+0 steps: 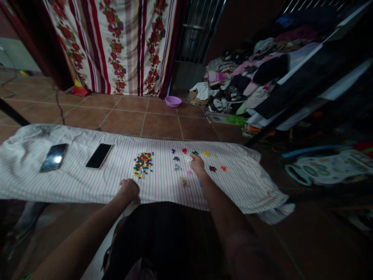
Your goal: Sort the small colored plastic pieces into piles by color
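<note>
A striped cloth [72, 179] lies on the tiled floor in front of me. On it sits a pile of several small mixed-colour pieces [142, 163]. Right of the pile, small groups sorted by colour are spread out: purple [173, 151], red [184, 150], green [194, 153], yellow [206, 153], orange [223, 168] and dark ones [212, 168]. My right hand [197, 165] rests among these groups, fingers pinched at a small white piece [189, 158]. My left hand [129, 190] rests curled on the cloth just below the mixed pile; whether it holds anything is hidden.
Two dark phones [54, 157] [99, 155] lie on the cloth's left part. A pink bowl [173, 101] stands on the floor by a floral curtain [122, 42]. A heap of clothes [250, 77] and a dark frame fill the right side. A cable [58, 105] runs at left.
</note>
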Tool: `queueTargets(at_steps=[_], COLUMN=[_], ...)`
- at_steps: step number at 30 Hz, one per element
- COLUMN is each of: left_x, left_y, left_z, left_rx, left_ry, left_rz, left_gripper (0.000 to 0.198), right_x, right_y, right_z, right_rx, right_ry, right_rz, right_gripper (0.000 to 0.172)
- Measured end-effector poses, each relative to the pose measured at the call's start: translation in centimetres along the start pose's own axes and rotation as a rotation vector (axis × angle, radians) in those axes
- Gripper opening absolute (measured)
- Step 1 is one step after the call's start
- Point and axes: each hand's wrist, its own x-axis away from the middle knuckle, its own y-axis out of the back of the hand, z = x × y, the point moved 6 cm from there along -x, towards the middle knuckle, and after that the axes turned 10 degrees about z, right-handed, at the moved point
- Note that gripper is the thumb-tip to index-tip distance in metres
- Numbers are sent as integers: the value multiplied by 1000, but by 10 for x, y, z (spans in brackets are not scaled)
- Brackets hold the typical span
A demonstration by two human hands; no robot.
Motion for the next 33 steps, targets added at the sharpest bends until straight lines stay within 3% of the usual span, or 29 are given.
queueTargets(at_steps=[5, 10, 18, 22, 27, 33], left_x=[0, -1, -4, -4, -2, -3], left_y=[-1, -3, -5, -4, -4, -6], left_z=[0, 1, 2, 1, 1, 0], left_rx=[0, -5, 8, 12, 9, 16], left_ry=[13, 14, 6, -3, -4, 6], left_rz=[2, -13, -39, -48, -46, -58], left_gripper=[43, 35, 38, 37, 42, 46], right_x=[2, 17, 77, 115, 149, 158], right_y=[3, -11, -85, -122, -144, -146], right_z=[8, 52, 133, 162, 179, 179], right_rx=[49, 58, -49, -81, -74, -59], right_ry=[-61, 78, 328, 381, 394, 397], right_rz=[-21, -61, 82, 190, 217, 230], right_gripper=[44, 44, 41, 35, 26, 28])
